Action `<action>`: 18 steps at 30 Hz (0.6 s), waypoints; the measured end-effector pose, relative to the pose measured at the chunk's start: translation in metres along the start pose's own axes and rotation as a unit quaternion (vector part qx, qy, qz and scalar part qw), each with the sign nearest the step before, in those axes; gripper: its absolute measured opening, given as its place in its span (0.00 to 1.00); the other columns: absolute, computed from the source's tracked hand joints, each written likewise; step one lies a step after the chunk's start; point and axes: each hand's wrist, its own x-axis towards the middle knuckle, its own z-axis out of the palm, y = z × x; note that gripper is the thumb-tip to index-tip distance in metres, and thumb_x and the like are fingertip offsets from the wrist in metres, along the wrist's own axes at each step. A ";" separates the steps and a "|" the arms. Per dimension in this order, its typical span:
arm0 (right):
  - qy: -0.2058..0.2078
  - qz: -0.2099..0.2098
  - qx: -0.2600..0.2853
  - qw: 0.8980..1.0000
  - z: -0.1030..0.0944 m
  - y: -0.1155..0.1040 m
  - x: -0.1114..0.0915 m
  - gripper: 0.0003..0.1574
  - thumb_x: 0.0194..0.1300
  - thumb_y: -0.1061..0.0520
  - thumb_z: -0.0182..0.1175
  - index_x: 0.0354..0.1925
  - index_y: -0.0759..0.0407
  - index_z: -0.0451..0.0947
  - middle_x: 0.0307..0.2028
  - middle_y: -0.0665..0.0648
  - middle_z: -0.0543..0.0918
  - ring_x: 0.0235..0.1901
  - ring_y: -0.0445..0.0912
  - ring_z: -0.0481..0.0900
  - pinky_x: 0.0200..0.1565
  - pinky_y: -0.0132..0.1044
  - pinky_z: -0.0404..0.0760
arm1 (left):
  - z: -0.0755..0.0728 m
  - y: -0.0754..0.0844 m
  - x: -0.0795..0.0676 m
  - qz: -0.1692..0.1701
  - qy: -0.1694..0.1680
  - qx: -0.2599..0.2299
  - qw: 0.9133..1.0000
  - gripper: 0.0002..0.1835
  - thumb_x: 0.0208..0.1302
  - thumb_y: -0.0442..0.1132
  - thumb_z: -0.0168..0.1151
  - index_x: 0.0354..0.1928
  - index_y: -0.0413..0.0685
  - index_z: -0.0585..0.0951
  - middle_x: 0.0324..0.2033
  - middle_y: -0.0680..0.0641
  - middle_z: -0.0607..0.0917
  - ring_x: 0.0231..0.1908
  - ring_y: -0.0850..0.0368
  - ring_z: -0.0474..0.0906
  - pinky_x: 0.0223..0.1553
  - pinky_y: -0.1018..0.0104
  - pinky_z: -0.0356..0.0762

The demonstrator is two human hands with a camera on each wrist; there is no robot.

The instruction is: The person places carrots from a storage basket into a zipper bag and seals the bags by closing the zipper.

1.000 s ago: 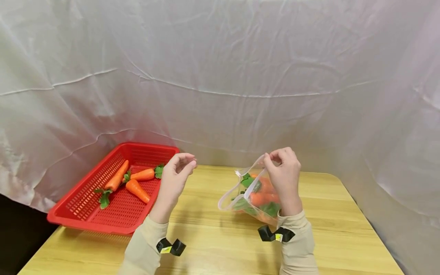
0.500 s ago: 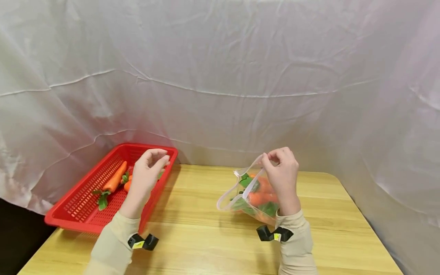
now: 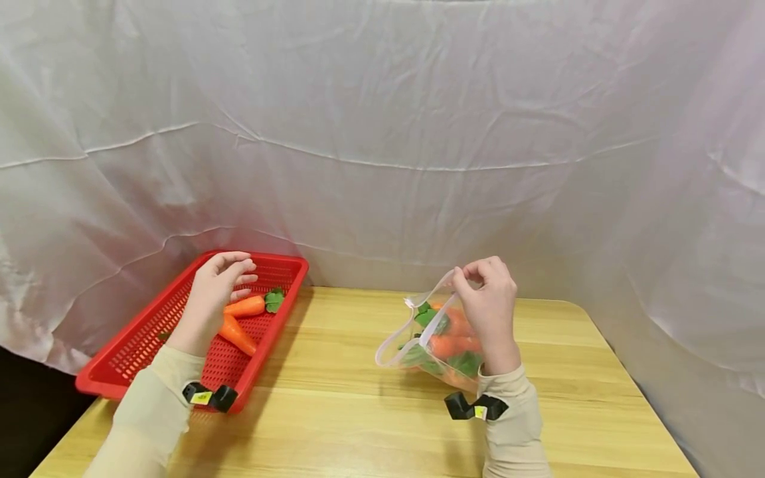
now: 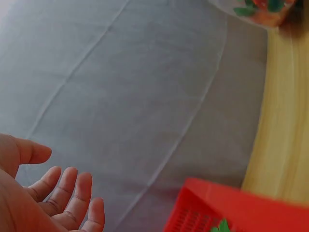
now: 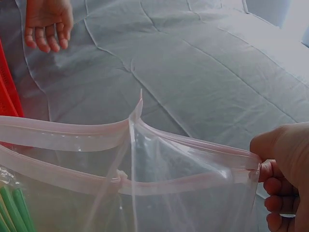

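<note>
My left hand [image 3: 214,292] hovers over the red basket [image 3: 281,332], fingers loosely bent and nothing between them; the left wrist view shows the same relaxed fingers [image 4: 77,200]. Below it in the basket lie orange carrots with green tops, one carrot [image 3: 238,335] near the hand and another carrot [image 3: 246,307] behind. My right hand [image 3: 491,302] pinches the rim of a clear zip bag [image 3: 394,355] between thumb and fingers. The bag's mouth gapes toward the left. Inside it are carrots [image 3: 451,345] with green leaves, partly hidden by the right hand.
The wooden table [image 3: 335,398] stretches between basket and bag. A grey cloth [image 3: 382,133] hangs behind and along the sides. Each sleeve carries a black wrist camera, one of them the right camera [image 3: 475,406].
My left hand has moved left from the middle of the table to above the red basket, its fingers spreading a little. My right hand keeps its pinch on the bag, almost still.
</note>
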 end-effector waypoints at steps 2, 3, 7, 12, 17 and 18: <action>-0.001 0.001 0.001 1.000 0.000 0.000 0.000 0.10 0.54 0.64 0.66 0.20 0.65 0.76 0.25 0.62 0.75 0.29 0.51 0.73 0.36 0.28 0.66 | -0.005 -0.003 0.005 -0.018 -0.002 -0.013 1.000 0.05 0.71 0.48 0.55 0.45 0.61 0.73 0.33 0.66 0.82 0.34 0.71 0.81 0.36 0.75 0.80; -0.001 0.002 0.001 1.000 0.000 0.000 0.000 0.10 0.54 0.64 0.66 0.20 0.65 0.77 0.25 0.62 0.75 0.29 0.51 0.73 0.36 0.28 0.66 | -0.008 -0.005 0.007 -0.027 -0.003 -0.018 0.999 0.05 0.71 0.48 0.54 0.45 0.61 0.73 0.32 0.66 0.82 0.34 0.71 0.81 0.36 0.75 0.80; -0.001 0.001 0.000 1.000 0.001 0.000 0.000 0.10 0.54 0.64 0.66 0.20 0.65 0.77 0.25 0.62 0.76 0.30 0.51 0.74 0.37 0.29 0.67 | -0.018 -0.015 0.018 -0.054 -0.007 -0.026 0.998 0.06 0.72 0.48 0.52 0.46 0.60 0.72 0.30 0.67 0.82 0.32 0.71 0.81 0.35 0.76 0.80; -0.002 -0.002 -0.002 1.000 0.002 0.000 0.001 0.11 0.55 0.64 0.66 0.20 0.66 0.77 0.25 0.62 0.76 0.30 0.52 0.75 0.37 0.32 0.68 | -0.034 -0.027 0.031 -0.094 0.007 -0.042 0.995 0.11 0.70 0.52 0.56 0.47 0.59 0.71 0.30 0.66 0.82 0.33 0.70 0.80 0.33 0.75 0.80; -0.005 0.001 0.001 1.000 0.002 0.000 0.000 0.11 0.55 0.64 0.66 0.20 0.66 0.76 0.25 0.62 0.76 0.31 0.53 0.75 0.38 0.35 0.67 | -0.048 -0.035 0.038 -0.142 0.037 -0.074 0.986 0.14 0.66 0.54 0.60 0.47 0.59 0.71 0.32 0.64 0.80 0.36 0.67 0.78 0.36 0.74 0.79; -0.005 0.001 0.001 1.000 0.002 0.000 0.000 0.11 0.55 0.64 0.66 0.20 0.66 0.76 0.25 0.62 0.76 0.31 0.53 0.75 0.38 0.36 0.67 | -0.050 -0.037 0.039 -0.154 0.043 -0.083 0.984 0.14 0.66 0.54 0.60 0.47 0.59 0.71 0.32 0.63 0.80 0.36 0.67 0.78 0.36 0.74 0.79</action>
